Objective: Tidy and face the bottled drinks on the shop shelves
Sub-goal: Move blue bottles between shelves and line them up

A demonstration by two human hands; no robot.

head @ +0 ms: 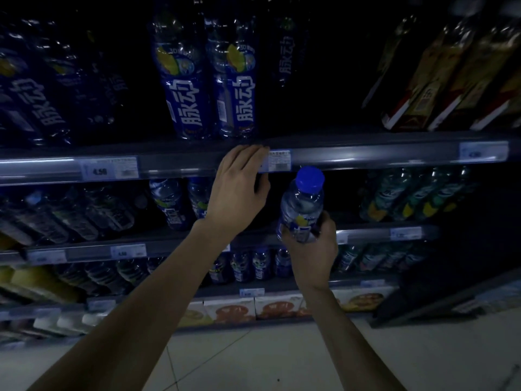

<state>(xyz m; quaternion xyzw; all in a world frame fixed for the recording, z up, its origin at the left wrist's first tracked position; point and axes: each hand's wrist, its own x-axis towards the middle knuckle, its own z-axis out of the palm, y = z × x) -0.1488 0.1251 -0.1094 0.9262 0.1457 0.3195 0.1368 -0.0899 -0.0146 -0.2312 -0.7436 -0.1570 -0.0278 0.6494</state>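
My right hand [313, 249] grips a clear bottle with a blue cap and blue label [303, 206], held upright in front of the second shelf. My left hand [239, 190] is raised with fingers spread, its fingertips resting on the front rail of the top shelf [366, 153] beside a price tag. Directly above stand two large blue-labelled bottles [214, 86] side by side at the shelf front. Behind my left hand, smaller bottles of the same drink [172, 201] stand on the second shelf. Right of the two large bottles the shelf is dark, with one bottle [286, 52] set far back.
Dim shop aisle. More blue bottles [28, 103] fill the top shelf's left; amber bottles with red-yellow labels [439, 80] its right. Green-labelled bottles [408, 196] stand right on the second shelf. Lower shelves hold small bottles [253, 263] and drink cartons [253, 306]. Pale floor tiles [253, 359] lie below.
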